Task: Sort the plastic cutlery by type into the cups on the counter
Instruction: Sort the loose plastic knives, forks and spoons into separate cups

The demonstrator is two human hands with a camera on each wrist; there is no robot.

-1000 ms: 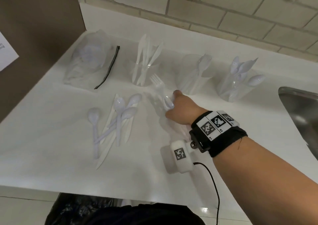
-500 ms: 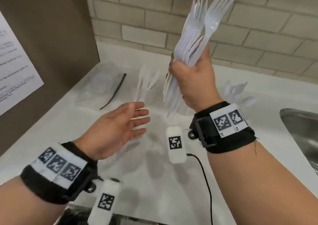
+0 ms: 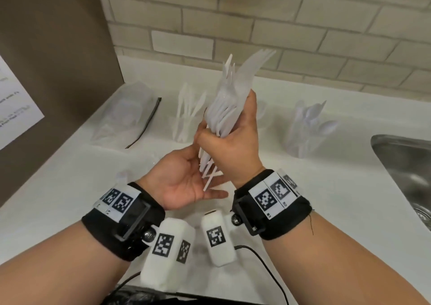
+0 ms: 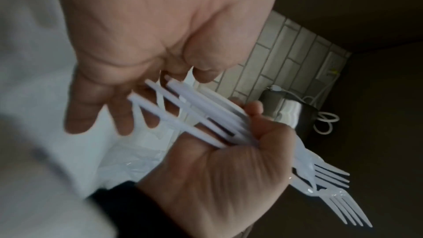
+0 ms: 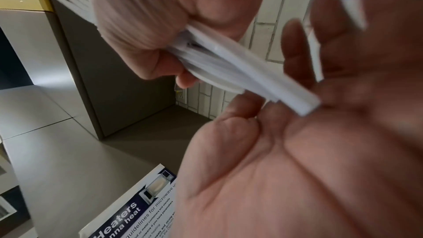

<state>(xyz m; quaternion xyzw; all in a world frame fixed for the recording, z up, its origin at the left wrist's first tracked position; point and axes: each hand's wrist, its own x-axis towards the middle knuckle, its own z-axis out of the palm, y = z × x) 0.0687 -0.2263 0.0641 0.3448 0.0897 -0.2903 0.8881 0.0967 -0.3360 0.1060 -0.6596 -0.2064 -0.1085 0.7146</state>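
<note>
My right hand (image 3: 229, 148) grips a bundle of white plastic forks (image 3: 229, 104) round its middle and holds it upright above the counter, tines up. Their handle ends (image 3: 208, 174) fan out below my fist and touch the palm of my left hand (image 3: 184, 183), which lies open, palm up, beneath them. The left wrist view shows the fork handles (image 4: 201, 118) crossing my straight left fingers (image 4: 103, 111). Behind stand a clear cup of knives (image 3: 186, 123) and a clear cup of spoons (image 3: 303, 132). The middle cup (image 3: 262, 116) is mostly hidden by my right hand.
A crumpled clear plastic bag (image 3: 126, 118) lies at the back left by a brown wall panel (image 3: 58, 60). A steel sink (image 3: 405, 176) opens at the right. A loose spoon bowl (image 3: 123, 174) shows past my left wrist. Tiled wall runs behind.
My right hand has lowered the fork bundle towards the counter. My left hand has moved in under the handle ends, which now touch its palm.
</note>
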